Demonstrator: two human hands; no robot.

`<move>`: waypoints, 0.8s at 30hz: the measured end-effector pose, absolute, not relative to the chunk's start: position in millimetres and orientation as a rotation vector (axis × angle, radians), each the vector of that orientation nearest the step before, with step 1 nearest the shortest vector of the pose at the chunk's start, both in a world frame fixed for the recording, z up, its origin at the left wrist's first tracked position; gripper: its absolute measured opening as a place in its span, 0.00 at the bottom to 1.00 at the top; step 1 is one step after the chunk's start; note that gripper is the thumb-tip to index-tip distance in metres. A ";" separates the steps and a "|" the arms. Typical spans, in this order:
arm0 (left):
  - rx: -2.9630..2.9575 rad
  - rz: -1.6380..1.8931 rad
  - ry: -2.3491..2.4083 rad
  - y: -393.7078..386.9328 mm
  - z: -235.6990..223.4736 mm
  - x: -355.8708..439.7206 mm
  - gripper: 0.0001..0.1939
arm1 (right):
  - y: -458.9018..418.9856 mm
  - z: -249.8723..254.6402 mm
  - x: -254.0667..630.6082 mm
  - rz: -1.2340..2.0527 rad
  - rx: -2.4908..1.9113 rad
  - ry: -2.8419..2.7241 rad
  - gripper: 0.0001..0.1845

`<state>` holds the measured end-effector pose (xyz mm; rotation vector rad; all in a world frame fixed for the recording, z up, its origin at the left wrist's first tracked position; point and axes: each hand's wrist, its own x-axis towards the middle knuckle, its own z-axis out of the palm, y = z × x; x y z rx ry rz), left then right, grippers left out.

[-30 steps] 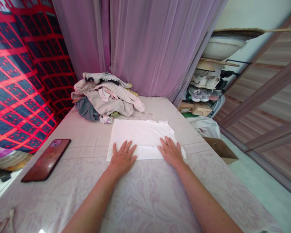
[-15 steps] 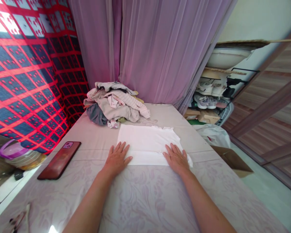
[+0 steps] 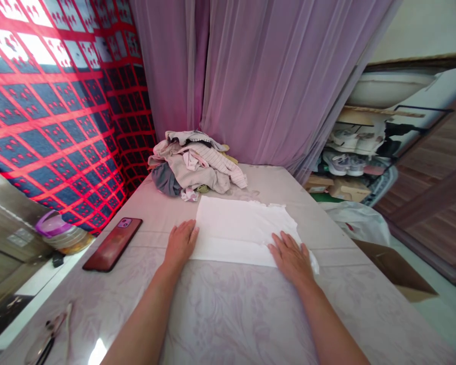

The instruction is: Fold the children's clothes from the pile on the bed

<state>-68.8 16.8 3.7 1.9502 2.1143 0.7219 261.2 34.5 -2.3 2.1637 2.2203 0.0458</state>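
Observation:
A white garment lies flat on the table, its near part folded over in a straight strip and its right edge frilled. At its left edge, my left hand rests palm down with fingers extended and holds nothing; its fingertips are against or just beside the fabric. Spread over the right end of the garment, my right hand presses flat with fingers apart. Behind the garment stands a heap of crumpled clothes in beige, grey and pink.
A red phone lies to the left on the patterned tablecloth, with glasses nearer the front. Purple curtains hang behind. Off the right edge are a cardboard box and a shoe rack.
My left hand has slid left off the garment to its edge. My right hand stays on the right end. The camera has turned slightly, so the scene sits further right.

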 end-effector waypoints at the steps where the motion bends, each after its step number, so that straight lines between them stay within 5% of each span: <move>1: 1.887 0.814 2.122 17.7 3.2 -71.2 0.22 | 34.4 -3.0 261.6 0.056 2.167 2.224 0.28; 8: 1.747 1.025 2.111 20.7 -5.0 -80.4 0.19 | 34.8 -2.4 262.7 0.087 2.195 2.256 0.26; 24: 1.954 0.623 2.337 23.5 -2.6 -69.2 0.17 | 35.1 -6.8 263.9 0.103 2.205 2.342 0.26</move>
